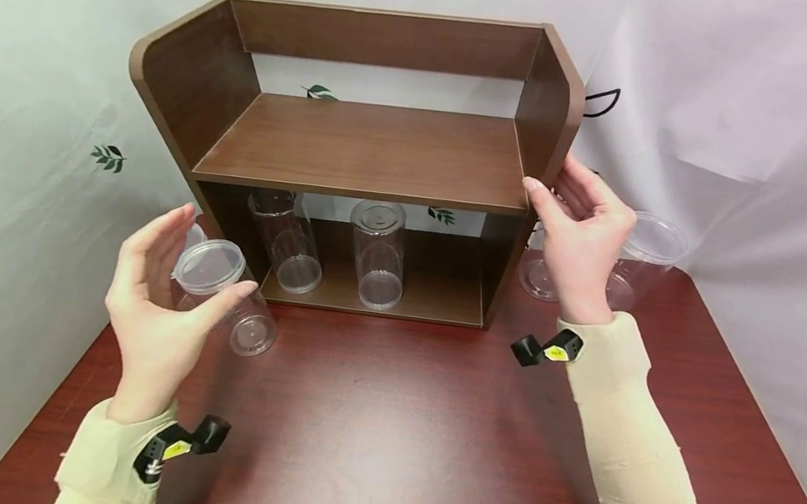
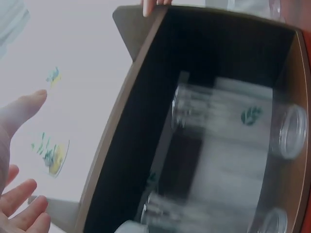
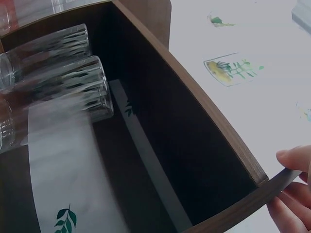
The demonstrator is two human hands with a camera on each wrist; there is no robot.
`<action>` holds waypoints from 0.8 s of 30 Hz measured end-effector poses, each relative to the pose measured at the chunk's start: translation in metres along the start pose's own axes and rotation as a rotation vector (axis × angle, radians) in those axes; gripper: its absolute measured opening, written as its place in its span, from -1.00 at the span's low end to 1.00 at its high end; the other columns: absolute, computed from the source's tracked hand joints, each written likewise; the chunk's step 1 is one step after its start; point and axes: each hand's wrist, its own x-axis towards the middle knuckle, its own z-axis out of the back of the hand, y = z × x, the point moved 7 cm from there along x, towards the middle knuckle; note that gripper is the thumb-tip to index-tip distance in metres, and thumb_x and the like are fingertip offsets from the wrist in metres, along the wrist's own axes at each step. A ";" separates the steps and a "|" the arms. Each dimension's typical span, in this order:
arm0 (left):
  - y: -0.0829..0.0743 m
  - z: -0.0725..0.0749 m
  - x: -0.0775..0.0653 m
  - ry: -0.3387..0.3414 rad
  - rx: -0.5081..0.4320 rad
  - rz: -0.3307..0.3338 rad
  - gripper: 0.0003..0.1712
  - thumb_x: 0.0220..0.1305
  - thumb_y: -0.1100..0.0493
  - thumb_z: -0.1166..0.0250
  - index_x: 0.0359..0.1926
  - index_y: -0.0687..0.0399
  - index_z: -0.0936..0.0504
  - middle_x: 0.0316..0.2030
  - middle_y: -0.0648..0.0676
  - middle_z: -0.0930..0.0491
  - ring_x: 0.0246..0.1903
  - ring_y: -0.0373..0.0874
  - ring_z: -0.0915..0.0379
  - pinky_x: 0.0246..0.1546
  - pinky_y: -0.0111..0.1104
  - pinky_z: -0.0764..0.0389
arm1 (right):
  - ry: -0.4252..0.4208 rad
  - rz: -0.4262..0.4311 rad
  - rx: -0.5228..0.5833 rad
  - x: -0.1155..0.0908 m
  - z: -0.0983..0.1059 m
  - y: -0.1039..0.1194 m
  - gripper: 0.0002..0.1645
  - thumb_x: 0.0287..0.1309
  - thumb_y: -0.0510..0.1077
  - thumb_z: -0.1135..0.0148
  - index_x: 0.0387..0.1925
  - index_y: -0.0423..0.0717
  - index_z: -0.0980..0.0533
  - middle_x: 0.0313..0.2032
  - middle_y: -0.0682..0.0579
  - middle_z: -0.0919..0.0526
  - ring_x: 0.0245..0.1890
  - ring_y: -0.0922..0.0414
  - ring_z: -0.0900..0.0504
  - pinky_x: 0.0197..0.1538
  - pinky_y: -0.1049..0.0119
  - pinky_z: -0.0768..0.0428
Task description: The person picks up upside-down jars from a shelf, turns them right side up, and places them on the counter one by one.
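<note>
A brown wooden two-tier shelf [image 1: 386, 145] stands on the table. My right hand [image 1: 586, 241] grips its right side panel; in the right wrist view the thumb [image 3: 294, 158] lies on one face and the fingers [image 3: 289, 213] on the other. My left hand [image 1: 157, 314] is off to the lower left of the shelf, thumb and fingers spread with nothing between them. In the head view it overlaps a clear lidded jar [image 1: 211, 266]. Inside the lower compartment stand two clear jars, one to the left [image 1: 293, 251] and one near the middle [image 1: 378, 257].
Right of the shelf, partly behind my right hand, is another clear jar [image 1: 655, 237]; the base of one more clear container [image 1: 540, 279] shows beside it. A further jar's rim [image 1: 195, 236] peeks out at the left. White leaf-patterned cloth [image 1: 767, 120] surrounds the reddish table [image 1: 381, 434].
</note>
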 end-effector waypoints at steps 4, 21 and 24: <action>-0.002 -0.016 -0.001 0.064 0.021 -0.013 -0.03 -0.27 0.66 -0.57 0.29 0.45 -0.45 0.25 0.39 -0.46 0.30 0.18 -0.36 0.39 -0.08 -0.27 | -0.003 -0.004 -0.024 0.000 0.000 0.001 -0.51 -0.11 -0.34 -0.64 -0.04 -0.12 -0.75 -0.13 -0.14 -0.76 -0.12 0.04 -0.76 -0.01 0.29 -0.68; 0.025 -0.081 -0.023 0.284 0.047 0.094 -0.04 -0.19 0.58 -0.59 0.32 0.37 -0.43 0.28 0.14 -0.50 0.30 0.00 -0.39 0.35 -0.02 -0.31 | 0.005 0.012 -0.054 -0.001 0.000 0.002 -0.49 -0.11 -0.33 -0.64 -0.02 -0.12 -0.75 -0.14 -0.12 -0.77 -0.13 0.05 -0.76 -0.04 0.31 -0.69; 0.035 -0.088 -0.025 0.299 0.069 0.123 -0.05 -0.16 0.53 -0.61 0.33 0.33 -0.44 0.27 0.12 -0.50 0.30 -0.01 -0.39 0.35 -0.03 -0.33 | 0.005 0.016 -0.054 -0.001 0.000 0.002 -0.49 -0.11 -0.34 -0.64 -0.03 -0.12 -0.75 -0.14 -0.12 -0.77 -0.12 0.05 -0.76 -0.04 0.31 -0.69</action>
